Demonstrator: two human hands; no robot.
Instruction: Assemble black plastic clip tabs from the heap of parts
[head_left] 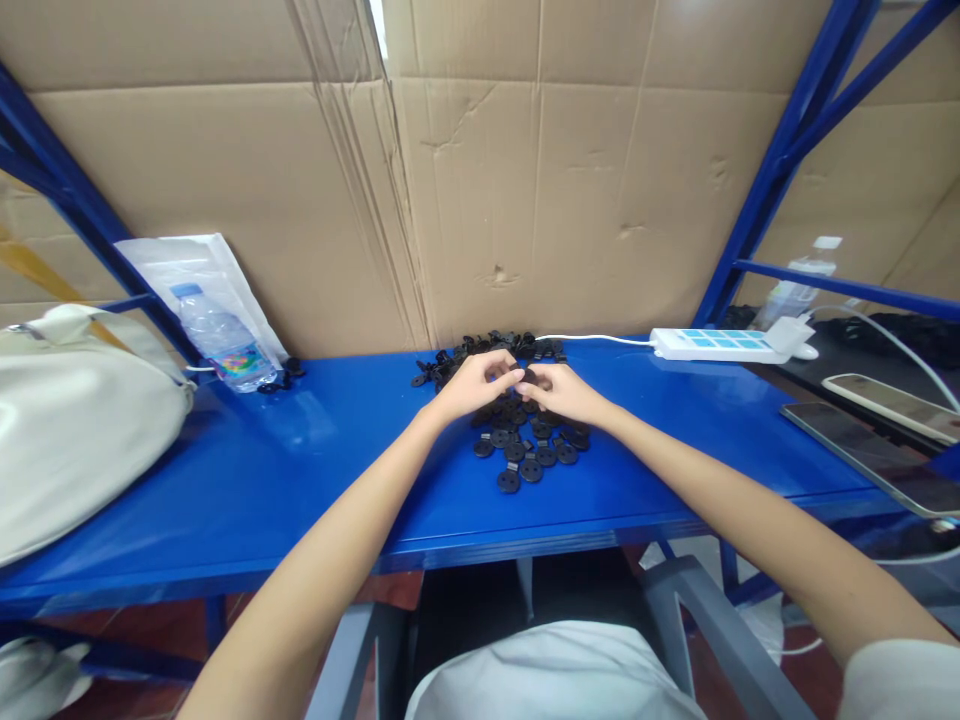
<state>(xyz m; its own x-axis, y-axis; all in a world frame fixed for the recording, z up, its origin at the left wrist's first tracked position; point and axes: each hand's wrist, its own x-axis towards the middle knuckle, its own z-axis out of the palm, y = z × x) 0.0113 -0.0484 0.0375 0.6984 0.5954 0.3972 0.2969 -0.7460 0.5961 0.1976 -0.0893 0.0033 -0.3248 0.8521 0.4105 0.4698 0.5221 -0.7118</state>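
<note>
My left hand (480,384) and my right hand (564,391) meet over a heap of small black parts, fingertips pinched together. Between them they grip one small black round part (529,376), mostly covered by the fingers. Below the hands, several black disc-shaped parts (531,469) with two holes and a short tab lie on the blue table (337,480). Behind the hands a denser pile of black parts (472,345) rests against the cardboard, with stems or tabs sticking up.
At left stand a white bag (82,430) and a plastic water bottle (225,335) before a white pouch (217,260). A white power strip (712,345) with a cable lies at right. Phones (870,455) rest farther right. Cardboard (585,200) walls off the back between blue posts.
</note>
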